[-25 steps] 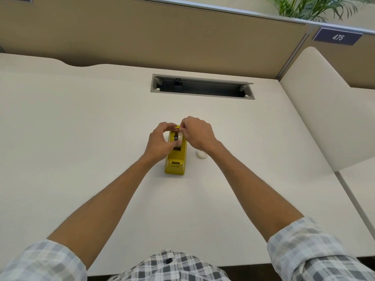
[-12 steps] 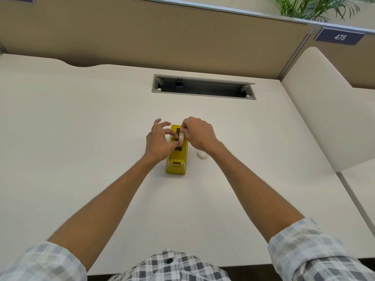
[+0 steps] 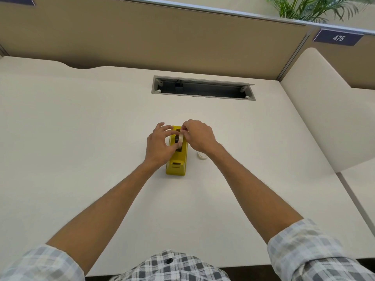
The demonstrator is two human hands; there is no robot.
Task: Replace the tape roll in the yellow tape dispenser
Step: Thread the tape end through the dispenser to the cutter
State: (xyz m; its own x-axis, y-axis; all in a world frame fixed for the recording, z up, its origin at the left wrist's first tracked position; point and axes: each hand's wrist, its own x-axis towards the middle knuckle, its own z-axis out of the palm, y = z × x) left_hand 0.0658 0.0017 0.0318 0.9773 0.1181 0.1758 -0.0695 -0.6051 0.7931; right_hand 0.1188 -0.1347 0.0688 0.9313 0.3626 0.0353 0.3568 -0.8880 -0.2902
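The yellow tape dispenser (image 3: 177,161) stands on the white desk (image 3: 81,138) at mid-table, its long axis pointing away from me. A pale tape roll (image 3: 180,139) sits upright in the dispenser's well. My right hand (image 3: 197,137) pinches the roll from the right at its top. My left hand (image 3: 160,146) is at the dispenser's left side, thumb against the roll's near edge, the other fingers spread and lifted. A small white ring, like a spent tape core (image 3: 202,155), lies on the desk just right of the dispenser.
A grey cable slot (image 3: 203,88) is cut into the desk behind the dispenser. Tan partition panels (image 3: 162,37) close off the back. A cream side divider (image 3: 324,118) rises at the right. A plant (image 3: 310,7) shows over the partition.
My left hand's fingers have let go of the roll's top and spread apart, leaving the thumb on the roll. The roll sits lower in the dispenser. My right hand stays pinched on it.
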